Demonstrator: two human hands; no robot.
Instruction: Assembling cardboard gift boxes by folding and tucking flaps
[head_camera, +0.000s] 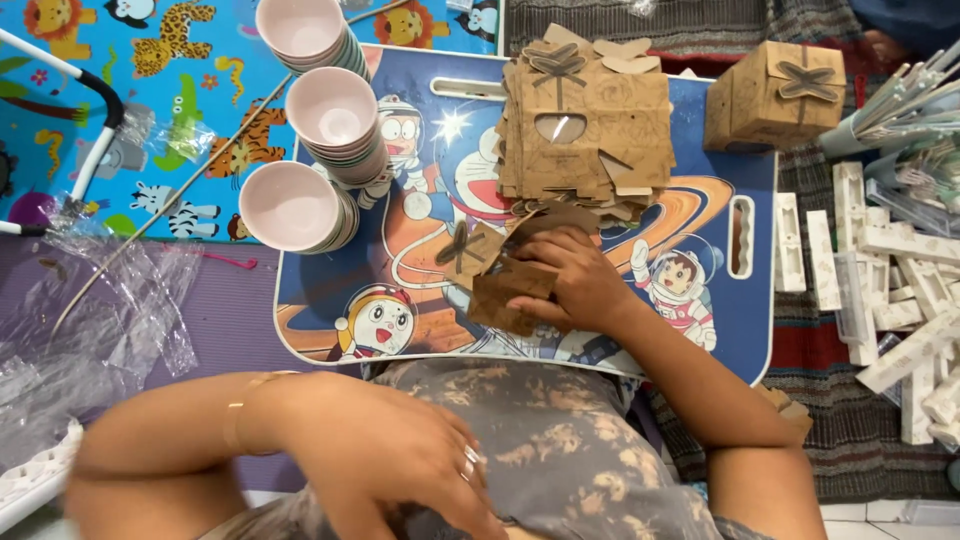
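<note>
My right hand (575, 280) grips a half-folded brown cardboard box blank (505, 280) over the cartoon-printed lap tray (700, 140). One flap with a cross-shaped cut sticks out to the left. Just beyond it lies a stack of flat brown cardboard blanks (585, 125). My left hand (400, 460) rests low near my lap, fingers spread and blurred, with a ring on one finger and a thin bracelet on the wrist; it holds nothing that I can see.
Three stacks of pale pink bowls (330, 110) stand on the tray's left side. A finished brown box (775, 95) sits at the tray's far right corner. White moulded strips (900, 290) lie right. Clear plastic wrap (90, 320) and a thin stick lie left.
</note>
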